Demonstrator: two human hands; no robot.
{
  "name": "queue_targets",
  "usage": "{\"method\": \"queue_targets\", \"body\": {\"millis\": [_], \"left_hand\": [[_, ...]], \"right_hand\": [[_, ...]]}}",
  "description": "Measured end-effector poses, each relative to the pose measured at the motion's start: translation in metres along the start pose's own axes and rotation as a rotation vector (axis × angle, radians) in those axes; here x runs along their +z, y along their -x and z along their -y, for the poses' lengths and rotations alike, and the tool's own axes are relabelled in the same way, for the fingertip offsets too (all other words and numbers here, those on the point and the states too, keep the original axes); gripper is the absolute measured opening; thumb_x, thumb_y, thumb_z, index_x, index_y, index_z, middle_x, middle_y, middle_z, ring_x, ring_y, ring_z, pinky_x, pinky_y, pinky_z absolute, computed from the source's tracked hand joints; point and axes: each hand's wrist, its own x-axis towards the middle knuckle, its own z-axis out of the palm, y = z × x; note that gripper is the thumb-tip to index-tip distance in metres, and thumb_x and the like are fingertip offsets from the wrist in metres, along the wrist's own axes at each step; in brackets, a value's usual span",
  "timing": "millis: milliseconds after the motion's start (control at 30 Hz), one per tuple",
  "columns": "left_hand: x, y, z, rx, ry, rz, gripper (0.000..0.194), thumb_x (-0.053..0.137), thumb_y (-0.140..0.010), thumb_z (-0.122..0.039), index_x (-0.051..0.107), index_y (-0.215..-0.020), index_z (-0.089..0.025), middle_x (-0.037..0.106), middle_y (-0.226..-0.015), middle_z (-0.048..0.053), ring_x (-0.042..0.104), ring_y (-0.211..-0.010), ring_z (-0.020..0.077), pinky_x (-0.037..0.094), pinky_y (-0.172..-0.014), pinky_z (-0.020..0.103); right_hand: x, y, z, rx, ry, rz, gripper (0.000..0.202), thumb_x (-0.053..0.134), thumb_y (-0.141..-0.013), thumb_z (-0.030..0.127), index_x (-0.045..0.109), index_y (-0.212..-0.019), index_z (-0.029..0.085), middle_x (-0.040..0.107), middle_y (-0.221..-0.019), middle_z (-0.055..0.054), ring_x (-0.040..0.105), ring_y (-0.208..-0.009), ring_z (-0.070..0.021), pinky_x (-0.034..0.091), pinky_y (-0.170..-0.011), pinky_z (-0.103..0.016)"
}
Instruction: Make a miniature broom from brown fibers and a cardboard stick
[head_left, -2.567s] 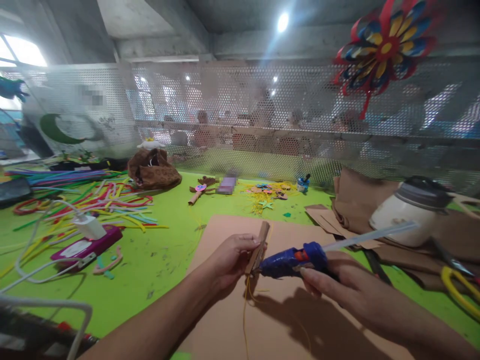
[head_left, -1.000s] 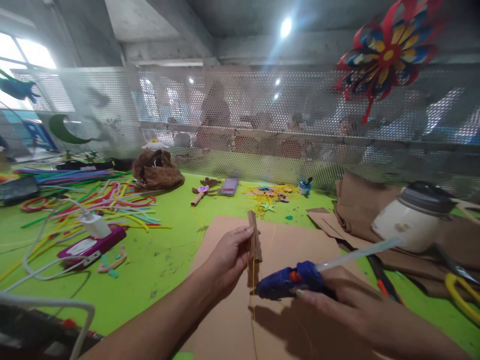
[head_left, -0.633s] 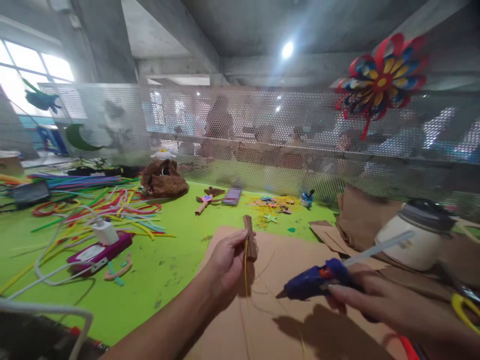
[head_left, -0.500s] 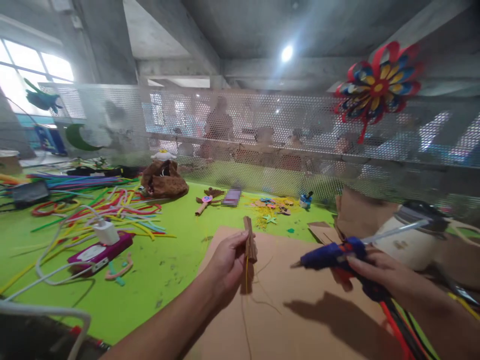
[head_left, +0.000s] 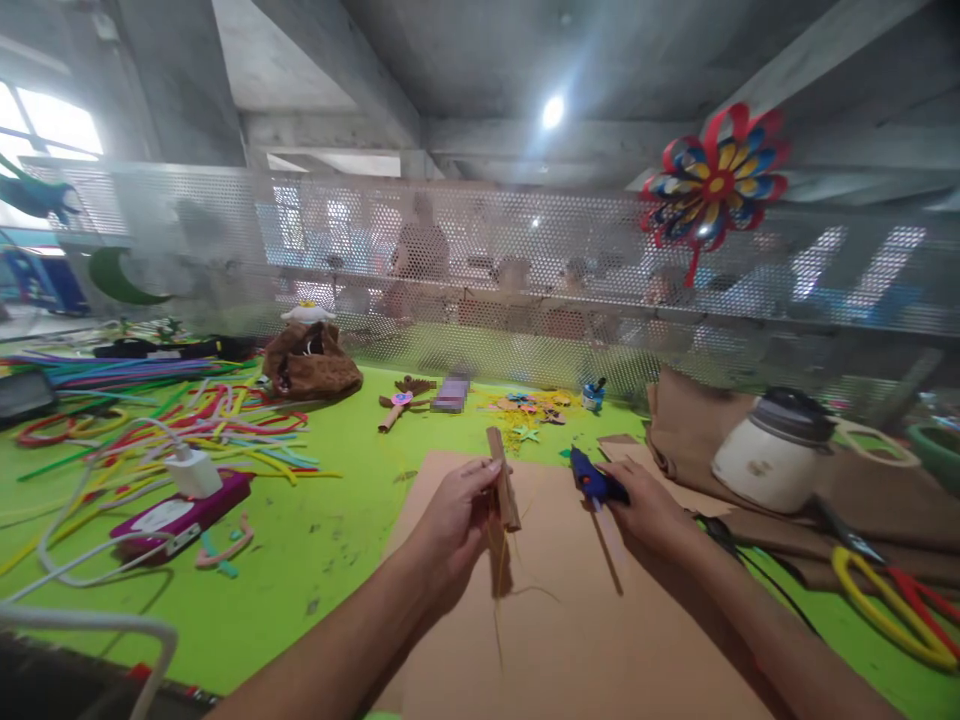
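Note:
My left hand (head_left: 461, 510) pinches a brown rolled paper strip (head_left: 504, 480) above the cardboard sheet (head_left: 555, 640). Thin yellow threads (head_left: 499, 610) trail from it down onto the cardboard. To the right, my right hand (head_left: 645, 500) is closed around a dark blue glue gun (head_left: 591, 478), low over the cardboard's right side. A clear glue stick (head_left: 609, 540) juts from the gun toward me. The gun's nozzle points away from me, and its grip is partly hidden by my fingers.
Pipe cleaners (head_left: 225, 415) and a purple power strip (head_left: 187, 515) with cables lie left. Beyond my hands sit a brown figure (head_left: 401, 400) and star cutouts (head_left: 527, 434). Scissors (head_left: 892, 610), brown paper (head_left: 795, 540) and a white jar (head_left: 772, 455) stand right. A perforated screen (head_left: 510, 270) closes the back.
My right hand has swung the glue gun inward and lower, turning its nozzle from leftward to away from me. The left hand keeps hold of the paper roll. The view has shifted right.

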Motion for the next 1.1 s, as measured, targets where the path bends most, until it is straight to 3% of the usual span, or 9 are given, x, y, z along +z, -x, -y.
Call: {"method": "queue_targets", "body": {"millis": [100,167,233,300,400,500,600,733,1100], "left_hand": [[0.000,0.000,0.001,-0.029,0.015,0.016,0.017,0.073,-0.067,-0.023,0.060,-0.071,-0.014,0.052,-0.065,-0.002,0.044,-0.054,0.0076,0.036,-0.049,0.020],[-0.001,-0.001,0.003,-0.052,-0.005,0.035,0.018,0.073,-0.069,-0.026,0.060,-0.074,-0.014,0.052,-0.066,-0.001,0.044,-0.054,0.0082,0.036,-0.050,0.021],[-0.001,-0.002,0.005,-0.043,-0.022,0.051,0.019,0.071,-0.071,-0.028,0.059,-0.076,-0.015,0.052,-0.067,-0.001,0.044,-0.055,0.0086,0.036,-0.052,0.021],[-0.001,-0.002,0.007,-0.013,-0.039,0.068,0.019,0.069,-0.073,-0.029,0.058,-0.075,-0.015,0.051,-0.065,-0.001,0.044,-0.055,0.0086,0.035,-0.053,0.021],[0.000,-0.001,0.007,0.036,-0.087,0.078,0.017,0.065,-0.077,-0.029,0.056,-0.075,-0.015,0.050,-0.064,-0.002,0.044,-0.056,0.0086,0.034,-0.054,0.021],[0.001,0.000,0.006,0.065,-0.134,0.077,0.016,0.063,-0.080,-0.029,0.056,-0.076,-0.015,0.052,-0.066,-0.001,0.046,-0.058,0.0092,0.036,-0.057,0.022],[0.002,0.001,0.007,0.059,-0.132,0.098,0.017,0.063,-0.080,-0.030,0.056,-0.076,-0.015,0.052,-0.067,-0.001,0.048,-0.058,0.0098,0.038,-0.058,0.023],[0.003,0.001,0.007,0.048,-0.103,0.114,0.017,0.064,-0.079,-0.029,0.057,-0.076,-0.015,0.053,-0.067,0.000,0.049,-0.059,0.0101,0.039,-0.059,0.023],[0.008,0.004,0.002,0.057,-0.087,0.137,0.015,0.066,-0.077,-0.028,0.059,-0.081,-0.015,0.059,-0.075,0.004,0.054,-0.068,0.0144,0.044,-0.069,0.027]], "right_hand": [[-0.021,0.003,0.021,0.018,-0.061,-0.030,0.033,0.051,-0.073,0.015,0.066,-0.103,0.012,0.064,-0.106,-0.016,0.054,-0.106,-0.0292,0.041,-0.092,-0.042],[-0.036,0.007,0.053,0.088,-0.199,-0.084,0.026,0.050,-0.078,0.022,0.067,-0.095,0.013,0.066,-0.099,-0.015,0.057,-0.098,-0.0277,0.043,-0.087,-0.040],[-0.045,0.012,0.094,0.124,-0.465,-0.017,0.025,0.049,-0.084,0.032,0.066,-0.091,0.016,0.068,-0.091,-0.010,0.061,-0.086,-0.0227,0.048,-0.077,-0.035],[-0.045,0.019,0.131,0.111,-0.612,0.109,0.024,0.050,-0.085,0.036,0.064,-0.080,0.018,0.066,-0.077,-0.005,0.061,-0.074,-0.0191,0.047,-0.068,-0.030],[-0.031,0.029,0.164,0.163,-0.705,0.105,0.024,0.052,-0.083,0.036,0.055,-0.068,0.018,0.057,-0.062,0.000,0.055,-0.059,-0.0142,0.044,-0.055,-0.025],[-0.012,0.035,0.168,0.270,-0.796,0.073,0.029,0.054,-0.084,0.040,0.045,-0.066,0.020,0.051,-0.055,0.003,0.051,-0.050,-0.0116,0.040,-0.046,-0.023],[-0.004,0.038,0.163,0.333,-0.869,0.078,0.027,0.055,-0.084,0.041,0.045,-0.069,0.020,0.050,-0.055,0.004,0.052,-0.049,-0.0113,0.039,-0.043,-0.022],[-0.005,0.037,0.162,0.370,-0.940,0.084,0.022,0.056,-0.083,0.037,0.047,-0.072,0.020,0.050,-0.060,0.004,0.053,-0.051,-0.0112,0.042,-0.044,-0.022],[-0.004,0.039,0.164,0.494,-1.049,-0.035,0.028,0.058,-0.080,0.046,0.047,-0.077,0.021,0.047,-0.056,0.005,0.049,-0.046,-0.0120,0.038,-0.038,-0.022]]}}
